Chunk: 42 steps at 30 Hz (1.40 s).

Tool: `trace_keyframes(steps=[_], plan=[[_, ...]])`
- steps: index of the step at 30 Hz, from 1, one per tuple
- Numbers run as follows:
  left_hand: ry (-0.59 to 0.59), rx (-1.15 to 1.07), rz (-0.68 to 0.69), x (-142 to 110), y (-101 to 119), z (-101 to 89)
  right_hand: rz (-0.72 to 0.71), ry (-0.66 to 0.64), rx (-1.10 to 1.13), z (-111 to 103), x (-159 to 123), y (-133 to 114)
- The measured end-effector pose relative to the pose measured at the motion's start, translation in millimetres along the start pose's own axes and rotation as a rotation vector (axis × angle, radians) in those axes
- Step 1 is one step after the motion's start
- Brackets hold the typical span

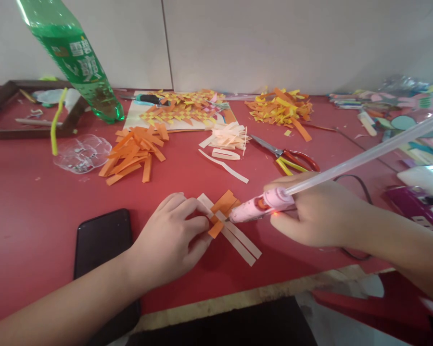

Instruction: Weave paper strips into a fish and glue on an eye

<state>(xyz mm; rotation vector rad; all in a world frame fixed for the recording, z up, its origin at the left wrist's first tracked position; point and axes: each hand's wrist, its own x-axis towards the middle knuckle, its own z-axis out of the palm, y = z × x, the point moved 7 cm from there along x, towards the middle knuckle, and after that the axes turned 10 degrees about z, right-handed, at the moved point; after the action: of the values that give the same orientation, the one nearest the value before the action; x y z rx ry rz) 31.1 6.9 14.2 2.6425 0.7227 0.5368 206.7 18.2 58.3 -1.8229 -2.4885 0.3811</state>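
My right hand (310, 211) grips a pink hot glue gun (256, 206) with a long clear glue stick (361, 154) sticking out of its back. Its nozzle points left and meets, or nearly meets, a small weave of paper strips. Pale strips (240, 240) cross orange strips (224, 203) there on the red table. With fingertips closed on the weave's left edge, my left hand (182, 230) pinches the paper; which strip sits between the fingers is partly hidden.
A black phone (103, 242) lies left of my left hand. Farther back are orange strips (137, 151), pale strips (231, 137), scissors (288, 154) and a yellow-orange paper heap (279, 106). A green bottle (79, 62) stands back left, beside a clear divided dish (84, 154). A cable (364, 187) runs right.
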Motion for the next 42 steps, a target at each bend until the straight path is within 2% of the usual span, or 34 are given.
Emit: trace_keyframes(steps=[12, 17, 20, 25, 32, 36, 39, 42], plan=[[0.027, 0.046, 0.049, -3, 4, 0.0, -0.113, 0.181, -0.273, -11, -3, -23], [0.022, 0.078, 0.048, -3, 4, 0.1, 0.005, 0.046, -0.321, -8, 3, -22], [0.008, 0.086, 0.052, -3, 4, 0.8, 0.003, 0.002, -0.334, -10, 7, -27], [-0.025, 0.117, 0.056, -4, 4, 2.7, -0.037, 0.027, -0.328, -13, 11, -27], [-0.028, 0.248, 0.128, -4, 14, 1.5, -0.142, 0.088, -0.185, -9, 5, -14], [-0.063, 0.276, 0.132, -5, 14, 3.8, -0.176, 0.151, -0.239, -11, 1, -19], [-0.059, 0.265, 0.122, -6, 13, 4.9, -0.171, 0.141, -0.278, -15, 3, -28], [-0.046, 0.241, 0.125, -6, 13, 5.2, -0.167, 0.083, -0.209, -22, 5, -28]])
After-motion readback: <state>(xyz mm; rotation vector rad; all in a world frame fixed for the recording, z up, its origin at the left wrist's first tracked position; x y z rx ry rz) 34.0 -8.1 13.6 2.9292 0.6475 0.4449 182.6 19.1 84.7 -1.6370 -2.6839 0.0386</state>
